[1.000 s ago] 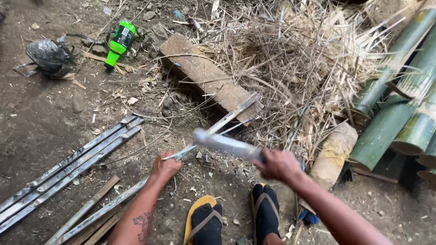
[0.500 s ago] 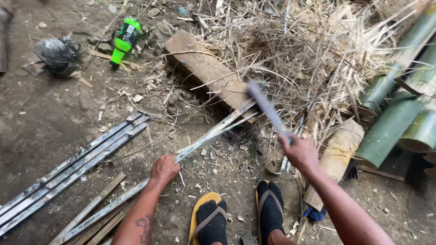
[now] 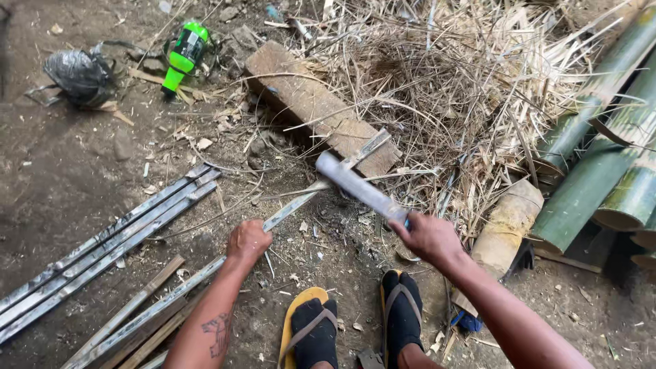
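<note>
My left hand (image 3: pixel 247 240) grips a long thin bamboo strip (image 3: pixel 301 199) near its middle; the strip's far end rests on a wooden block (image 3: pixel 318 109). My right hand (image 3: pixel 429 236) is closed on the handle of a broad machete (image 3: pixel 359 188), whose blade angles up to the left and lies across the strip just in front of the block. My two feet in sandals (image 3: pixel 355 321) stand below the hands on the dirt.
Several split bamboo strips (image 3: pixel 109 249) lie on the ground at left. Thick green bamboo poles (image 3: pixel 601 164) are stacked at right beside a short pale bamboo section (image 3: pixel 502 229). A heap of dry shavings (image 3: pixel 465 89), a green bottle (image 3: pixel 183 55) and a black bag (image 3: pixel 80 75) lie behind.
The machete was raised and pointing up and away half a second ago; now it has swung down to the left onto the strip. My left hand has kept hold of the strip.
</note>
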